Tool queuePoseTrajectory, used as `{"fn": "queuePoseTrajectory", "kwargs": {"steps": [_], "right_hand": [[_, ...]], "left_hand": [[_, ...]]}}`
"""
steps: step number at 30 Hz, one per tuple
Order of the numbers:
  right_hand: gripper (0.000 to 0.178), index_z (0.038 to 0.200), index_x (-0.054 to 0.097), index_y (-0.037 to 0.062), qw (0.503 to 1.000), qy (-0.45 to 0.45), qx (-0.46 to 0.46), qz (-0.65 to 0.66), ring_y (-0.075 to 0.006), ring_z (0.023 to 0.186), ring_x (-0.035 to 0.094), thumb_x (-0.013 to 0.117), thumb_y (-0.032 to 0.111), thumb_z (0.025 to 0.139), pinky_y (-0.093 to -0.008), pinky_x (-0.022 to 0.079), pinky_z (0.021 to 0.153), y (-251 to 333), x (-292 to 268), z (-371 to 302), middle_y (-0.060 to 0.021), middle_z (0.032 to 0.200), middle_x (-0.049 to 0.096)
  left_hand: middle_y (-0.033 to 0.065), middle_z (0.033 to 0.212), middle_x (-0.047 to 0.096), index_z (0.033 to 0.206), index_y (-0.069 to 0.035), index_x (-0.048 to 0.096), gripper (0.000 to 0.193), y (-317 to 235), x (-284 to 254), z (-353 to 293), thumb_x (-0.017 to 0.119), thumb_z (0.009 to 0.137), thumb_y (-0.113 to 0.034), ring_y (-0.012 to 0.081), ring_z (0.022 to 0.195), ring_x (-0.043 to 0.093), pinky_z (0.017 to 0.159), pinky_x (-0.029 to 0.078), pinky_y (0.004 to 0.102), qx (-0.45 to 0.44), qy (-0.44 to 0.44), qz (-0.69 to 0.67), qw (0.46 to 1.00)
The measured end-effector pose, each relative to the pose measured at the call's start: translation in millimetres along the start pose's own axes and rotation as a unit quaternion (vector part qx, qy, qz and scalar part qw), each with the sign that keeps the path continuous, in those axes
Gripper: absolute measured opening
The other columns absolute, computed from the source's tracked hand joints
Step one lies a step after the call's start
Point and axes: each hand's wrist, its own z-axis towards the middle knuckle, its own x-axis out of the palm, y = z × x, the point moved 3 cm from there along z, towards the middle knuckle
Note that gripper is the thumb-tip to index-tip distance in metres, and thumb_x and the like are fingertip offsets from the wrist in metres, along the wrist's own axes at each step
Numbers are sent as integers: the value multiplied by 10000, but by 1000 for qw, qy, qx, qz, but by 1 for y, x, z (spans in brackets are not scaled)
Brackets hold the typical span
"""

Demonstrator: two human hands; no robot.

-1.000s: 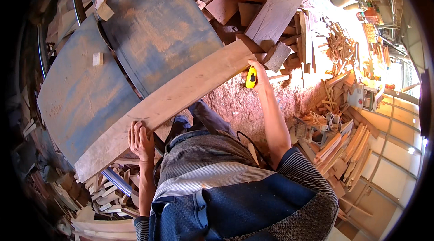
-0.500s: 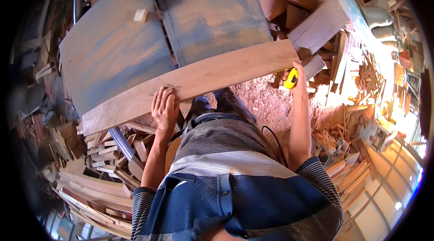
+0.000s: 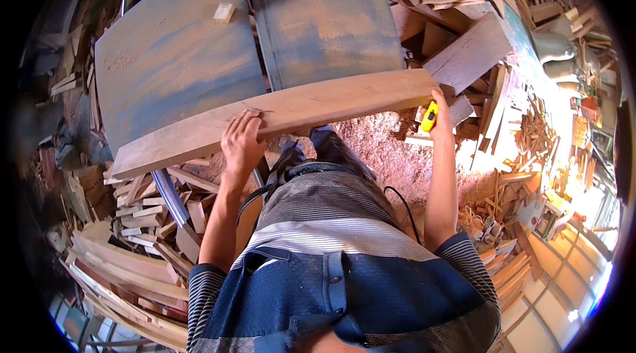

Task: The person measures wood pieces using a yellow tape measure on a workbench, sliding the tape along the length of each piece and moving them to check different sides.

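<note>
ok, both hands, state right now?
Left hand: fingers over near edge of wooden board; grip cannot be told.
Right hand: closed, holding yellow tape measure.

Place: woodworking workshop
Table: blue-grey, two slabs, slot between, brown-dusted
Floor: covered in sawdust or shavings
Offcuts: small wooden blocks, heaped at left
Stacked boards: long, lower left
Scrap sticks: loose pile, right
Plank: wooden, curved-edged
Tape measure: yellow
</note>
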Motion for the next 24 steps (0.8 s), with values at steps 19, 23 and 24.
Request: {"fn": "queuePoseTrajectory", "kwargs": {"steps": [19,23,24], "right_hand": [[438,1135,667,47,977,182,108,15,-135,616,653,697,450,964,-246,543,534,-46,35,-58,-125,903,740],[418,1135,672,54,979,151,129,37,-141,610,652,698,434,963,-247,537,522,-73,14,-65,-137,914,746],[419,1137,669,54,978,156,132,45,-147,613,654,700,433,962,-255,541,527,-73,15,-66,-142,916,744]], "left_hand": [[225,1188,691,1195,2,674,534,89,6,141,713,719,-239,414,1108,652,966,528,453,2,150,6,989],[188,1311,644,1242,14,645,632,76,10,151,779,732,-335,379,1206,615,1034,489,442,-34,222,49,973],[178,1346,625,1256,10,636,657,84,17,143,792,733,-355,369,1238,597,1056,472,440,-25,212,59,975]]}}
